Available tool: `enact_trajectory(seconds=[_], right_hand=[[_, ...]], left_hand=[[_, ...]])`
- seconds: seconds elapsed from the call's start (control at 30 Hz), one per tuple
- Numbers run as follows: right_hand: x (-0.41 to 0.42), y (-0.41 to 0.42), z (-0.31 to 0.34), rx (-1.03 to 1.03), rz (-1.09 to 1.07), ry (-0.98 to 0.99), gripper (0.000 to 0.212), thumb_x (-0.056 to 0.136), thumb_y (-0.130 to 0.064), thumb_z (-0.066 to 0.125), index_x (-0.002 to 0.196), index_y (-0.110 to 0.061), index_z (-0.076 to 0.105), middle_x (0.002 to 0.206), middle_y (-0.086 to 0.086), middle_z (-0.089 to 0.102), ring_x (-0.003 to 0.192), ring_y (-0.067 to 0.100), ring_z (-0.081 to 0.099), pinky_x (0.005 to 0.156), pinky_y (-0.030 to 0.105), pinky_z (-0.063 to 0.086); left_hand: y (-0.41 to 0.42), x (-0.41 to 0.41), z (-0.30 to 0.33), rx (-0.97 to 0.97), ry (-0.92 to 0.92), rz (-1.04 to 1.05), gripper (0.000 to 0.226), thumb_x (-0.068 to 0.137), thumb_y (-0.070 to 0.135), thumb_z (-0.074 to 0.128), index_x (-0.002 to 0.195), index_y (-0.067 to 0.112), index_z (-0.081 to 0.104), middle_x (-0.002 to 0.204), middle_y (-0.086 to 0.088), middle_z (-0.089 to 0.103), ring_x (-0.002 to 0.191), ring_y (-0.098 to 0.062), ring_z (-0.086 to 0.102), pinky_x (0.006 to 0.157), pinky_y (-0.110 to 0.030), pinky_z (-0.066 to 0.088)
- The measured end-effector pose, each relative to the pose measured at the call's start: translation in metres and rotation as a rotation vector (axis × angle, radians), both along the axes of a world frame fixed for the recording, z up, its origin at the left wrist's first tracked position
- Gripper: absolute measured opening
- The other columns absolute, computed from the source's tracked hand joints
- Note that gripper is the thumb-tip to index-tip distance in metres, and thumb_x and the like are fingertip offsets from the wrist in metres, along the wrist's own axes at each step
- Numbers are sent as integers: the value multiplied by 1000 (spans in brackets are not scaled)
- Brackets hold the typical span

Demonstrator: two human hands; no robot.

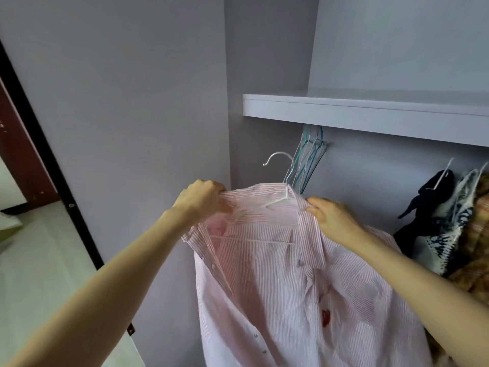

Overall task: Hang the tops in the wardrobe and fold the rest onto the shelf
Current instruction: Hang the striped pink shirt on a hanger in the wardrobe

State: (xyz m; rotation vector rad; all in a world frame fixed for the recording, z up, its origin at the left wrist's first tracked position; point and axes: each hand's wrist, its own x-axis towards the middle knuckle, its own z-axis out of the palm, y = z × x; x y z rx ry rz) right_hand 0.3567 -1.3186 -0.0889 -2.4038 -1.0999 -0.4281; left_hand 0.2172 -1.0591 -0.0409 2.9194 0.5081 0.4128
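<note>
Over on the left there's a dark door frame (53, 165) running diagonally down the wall, with a reddish-brown panel (18, 144) just behind it. Past that you can see a pale floor (45, 263), and something light-coloured (8, 226) sits at the far left edge, too cut off to tell what it is. Low on the grey wall (132, 102) there's a small dark fitting (130, 328), kinda looks like a hinge or latch but honestly can't tell.

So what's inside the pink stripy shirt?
A white hanger: its hook and neck stick out of the pink shirt's collar, and a bar shows through the opening. The hanger's ends are covered by cloth.
</note>
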Motion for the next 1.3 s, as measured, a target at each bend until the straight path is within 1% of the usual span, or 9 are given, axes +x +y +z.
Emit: enact_trajectory(seconds=[0.13, 0.3, 0.47, 0.6, 0.67, 0.8, 0.93, 1.1, 1.3], right_hand=[[-10, 3, -8, -270, 82, -35, 16, 97, -28, 48, 90, -14, 55, 86, 2, 64, 78, 28, 61, 64, 34, 44], [-11, 5, 0, 150, -61, -126, 13, 93, -14, 55, 96, -6, 64, 90, 15, 67, 75, 38, 63, 64, 44, 51], [-12, 4, -4, 121, -57, -96, 15, 95, -17, 52, 95, -4, 60, 90, 17, 64, 75, 38, 61, 63, 40, 48], [-16, -1, -3, 201, -32, -94, 12, 92, -12, 56, 91, -1, 60, 86, 14, 63, 72, 35, 60, 61, 38, 43], [-19, -1, -2, 229, -13, -82, 12, 91, -11, 58, 89, 1, 61, 83, 13, 62, 69, 31, 58, 60, 34, 40], [-21, -2, 1, 311, -24, -71, 13, 91, -10, 58, 86, 1, 60, 77, 11, 59, 62, 24, 48, 58, 30, 35], [-26, 5, 2, 351, -15, -71, 11, 91, -8, 57, 86, 0, 61, 75, 5, 57, 62, 23, 49, 58, 28, 33], [-25, -2, -1, 215, -29, -120, 11, 89, -4, 59, 95, -1, 67, 85, 17, 64, 73, 38, 62, 65, 46, 51], [-33, -2, -4, -59, -119, -188, 26, 82, 6, 58, 103, -7, 66, 83, 15, 58, 70, 39, 59, 57, 39, 48]], left_hand=[[-7, 5, 1, 122, -21, 64, 23, 86, 28, 65, 108, 19, 63, 103, -9, 66, 96, -33, 60, 69, -33, 41], [-19, 4, 3, 172, -128, 82, 18, 90, 21, 52, 105, 15, 60, 98, -13, 65, 89, -38, 59, 65, -34, 37], [-43, -2, 3, -136, -261, -4, 27, 88, 19, 52, 115, 19, 58, 102, -13, 66, 95, -38, 59, 78, -38, 49], [-55, -10, -20, -220, 86, -238, 34, 89, 35, 60, 120, 23, 53, 94, 2, 61, 86, -23, 59, 72, -26, 42], [-47, -11, -24, -172, 28, -239, 33, 88, 42, 61, 115, 23, 58, 100, 6, 55, 94, -18, 58, 76, -26, 45], [-39, -13, -38, -214, -422, -70, 57, 78, 53, 67, 121, 19, 51, 119, -2, 44, 111, -22, 48, 87, -41, 48], [-56, -2, -59, -161, -313, 91, 86, 76, 48, 71, 144, 26, 23, 126, -8, 35, 113, -27, 42, 85, -41, 46], [-36, 16, -45, -297, -433, 169, 31, 92, 12, 40, 121, 11, 52, 113, -18, 59, 99, -42, 55, 77, -43, 44], [-31, 14, -29, -385, -502, 36, 32, 94, 5, 34, 120, 8, 52, 107, -19, 63, 96, -40, 56, 78, -38, 43]])
